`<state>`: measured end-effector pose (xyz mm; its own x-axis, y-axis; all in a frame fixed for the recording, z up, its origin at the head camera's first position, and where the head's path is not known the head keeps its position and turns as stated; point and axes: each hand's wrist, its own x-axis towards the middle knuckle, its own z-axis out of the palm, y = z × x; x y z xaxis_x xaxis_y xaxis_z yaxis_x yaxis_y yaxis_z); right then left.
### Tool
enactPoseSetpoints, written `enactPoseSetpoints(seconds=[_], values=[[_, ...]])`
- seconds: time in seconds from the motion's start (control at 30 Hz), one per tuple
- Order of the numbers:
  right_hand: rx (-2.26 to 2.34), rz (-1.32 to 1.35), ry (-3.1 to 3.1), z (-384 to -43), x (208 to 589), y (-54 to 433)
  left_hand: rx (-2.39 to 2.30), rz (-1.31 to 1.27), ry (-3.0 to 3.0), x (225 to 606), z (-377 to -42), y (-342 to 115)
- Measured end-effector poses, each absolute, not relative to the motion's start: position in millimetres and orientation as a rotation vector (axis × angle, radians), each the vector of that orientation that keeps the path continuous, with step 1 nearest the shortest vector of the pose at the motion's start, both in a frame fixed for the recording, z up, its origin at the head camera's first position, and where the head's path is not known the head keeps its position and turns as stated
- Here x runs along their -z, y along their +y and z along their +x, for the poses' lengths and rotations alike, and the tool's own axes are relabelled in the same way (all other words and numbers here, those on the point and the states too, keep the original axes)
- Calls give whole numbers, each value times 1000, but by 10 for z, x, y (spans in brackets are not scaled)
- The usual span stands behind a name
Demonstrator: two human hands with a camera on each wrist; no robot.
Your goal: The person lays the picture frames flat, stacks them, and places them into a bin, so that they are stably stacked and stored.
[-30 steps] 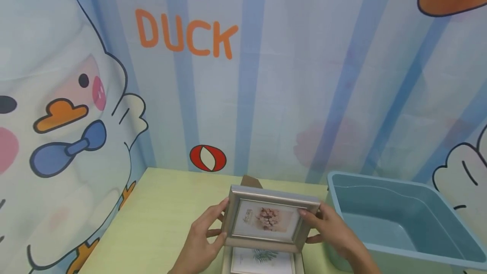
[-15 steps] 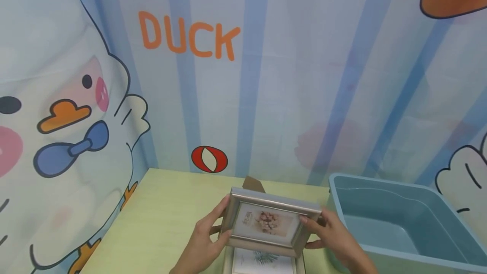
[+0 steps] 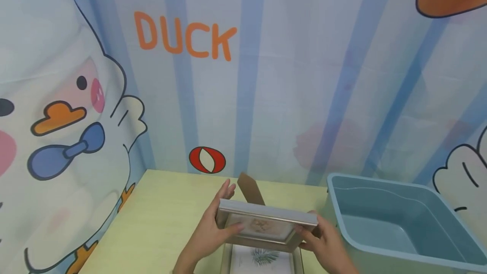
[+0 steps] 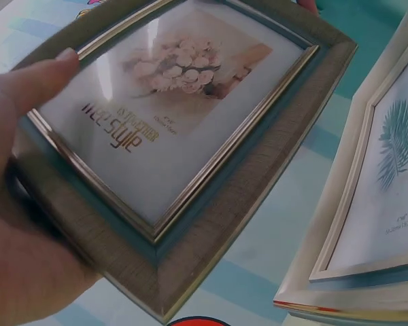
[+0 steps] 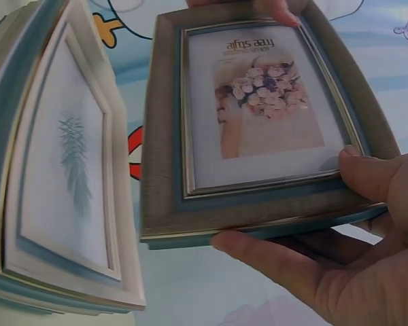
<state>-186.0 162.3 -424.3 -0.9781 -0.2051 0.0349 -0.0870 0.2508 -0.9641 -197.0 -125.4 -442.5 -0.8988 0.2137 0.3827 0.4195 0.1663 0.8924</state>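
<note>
My left hand (image 3: 207, 227) and right hand (image 3: 323, 242) hold a silvery-brown picture frame (image 3: 266, 211) between them at its two short ends. Its print of pink roses (image 4: 183, 68) shows plainly in both wrist views. The left thumb lies over the front, with the other fingers behind the left end. On the right, the thumb (image 5: 367, 173) presses the front border while fingers support the frame from behind. A brown stand leg (image 3: 251, 188) sticks out at the back. Below lies a second, cream frame (image 3: 224, 261) with a green palm-leaf print (image 5: 75, 163), partly covered by the held one.
A blue-green plastic tub (image 3: 380, 248) stands to the right, close to the right hand. The pale yellow table (image 3: 163, 210) reaches back to a striped curtain (image 3: 281, 75) with duck drawings. In the right wrist view, more frame edges (image 5: 7, 41) appear stacked under the cream frame.
The held frame has tipped so its top edge faces me more and its front is foreshortened. The left thumb moved further onto the front, and more of the brown stand leg shows.
</note>
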Motion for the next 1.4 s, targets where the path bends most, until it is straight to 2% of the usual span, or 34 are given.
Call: enactPoseSetpoints(seconds=[0.6, 0.9, 1.17, 1.4], values=[[1950, -348, 2697, -1694, 4523, 1488, 1825, -1270, -2124, 4386, -2112, -1464], [2019, -692, 2750, -1706, 4679, 1544, 1696, -1375, -2125, 4361, -2070, -1459], [1998, -1008, 2975, -1774, 4831, 1568, 1667, -1348, -2174, 4288, -2013, -1483], [2202, -1620, 2801, -1935, 4954, 1634, 1543, -1240, -2143, 4261, -1901, -1446]])
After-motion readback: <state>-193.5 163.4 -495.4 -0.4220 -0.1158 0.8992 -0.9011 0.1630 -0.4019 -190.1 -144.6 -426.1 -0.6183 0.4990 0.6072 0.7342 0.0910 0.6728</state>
